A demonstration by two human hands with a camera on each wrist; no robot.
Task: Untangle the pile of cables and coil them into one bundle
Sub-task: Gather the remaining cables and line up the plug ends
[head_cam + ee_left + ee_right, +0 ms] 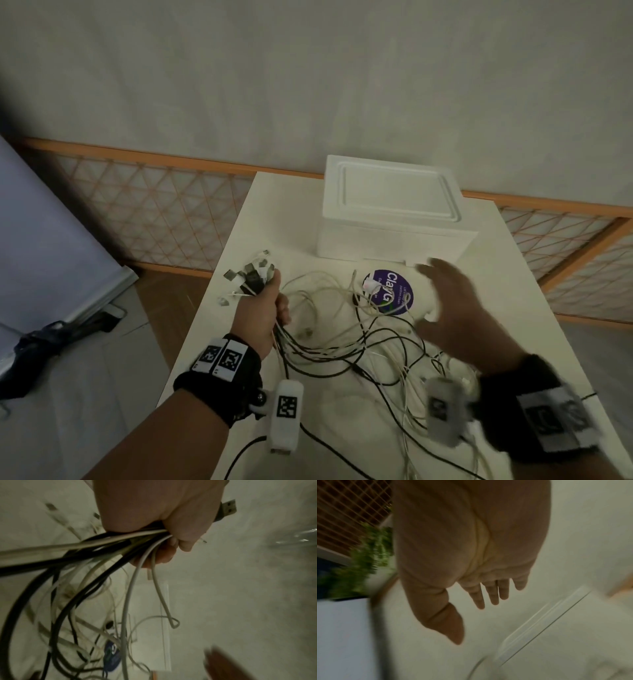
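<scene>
- Cables [342, 342]: plug ends gathered in left hand [263, 308], grip clamped round them; loose tangled lengths trailing over counter [274, 212].
- Right hand [455, 308] above pile, grip apart, empty.
- Step: gathering ends, probably; coiling not begun.
- Next: catch remaining strands, draw straight.

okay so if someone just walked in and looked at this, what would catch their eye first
Probably the left hand, gripping a fistful of cables with plugs sticking out above it. The rest sprawls tangled over the white table, under the open right hand. A white foam box sits behind.
</scene>
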